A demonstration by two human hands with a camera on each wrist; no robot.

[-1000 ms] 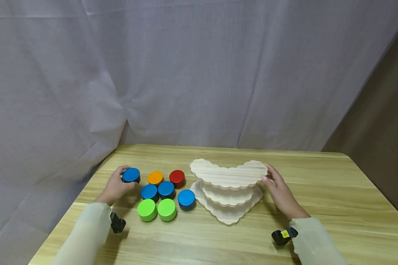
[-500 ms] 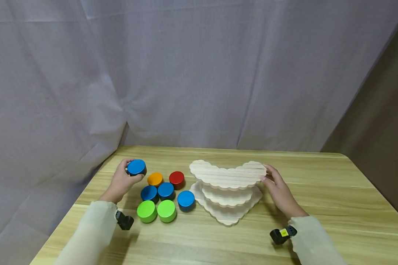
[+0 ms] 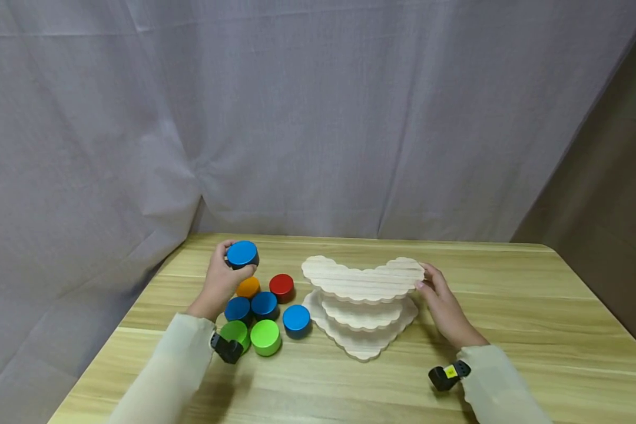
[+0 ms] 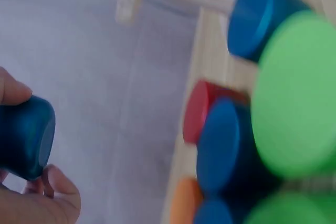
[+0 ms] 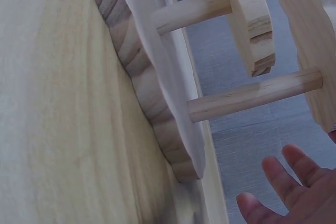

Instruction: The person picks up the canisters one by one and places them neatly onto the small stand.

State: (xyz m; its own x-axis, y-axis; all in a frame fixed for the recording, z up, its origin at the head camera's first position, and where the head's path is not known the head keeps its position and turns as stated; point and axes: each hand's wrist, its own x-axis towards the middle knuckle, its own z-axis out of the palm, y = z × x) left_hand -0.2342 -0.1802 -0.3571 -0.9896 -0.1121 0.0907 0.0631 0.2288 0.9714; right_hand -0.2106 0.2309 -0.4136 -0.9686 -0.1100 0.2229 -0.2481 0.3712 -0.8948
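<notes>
Grey cloth (image 3: 307, 118) hangs behind our wooden counter (image 3: 498, 294), and our things lie toward its far half. Our left hand (image 3: 219, 285) grips one blue block (image 3: 242, 254) between thumb and fingers, holding it in the air just beyond the orange block (image 3: 248, 288). Our right hand (image 3: 446, 306) pinches the right end of the top tier of the scalloped wooden stand (image 3: 363, 282); the right wrist view shows its other fingers spread loose.

As far as we can judge, we are early on: one block is off the counter but not set down anywhere. Seven others sit there, left of the stand: the orange one, the red block (image 3: 282, 287), two green blocks (image 3: 265, 338) and three more blue blocks (image 3: 296, 318), the nearest of these close beside the stand's lowest tier.
</notes>
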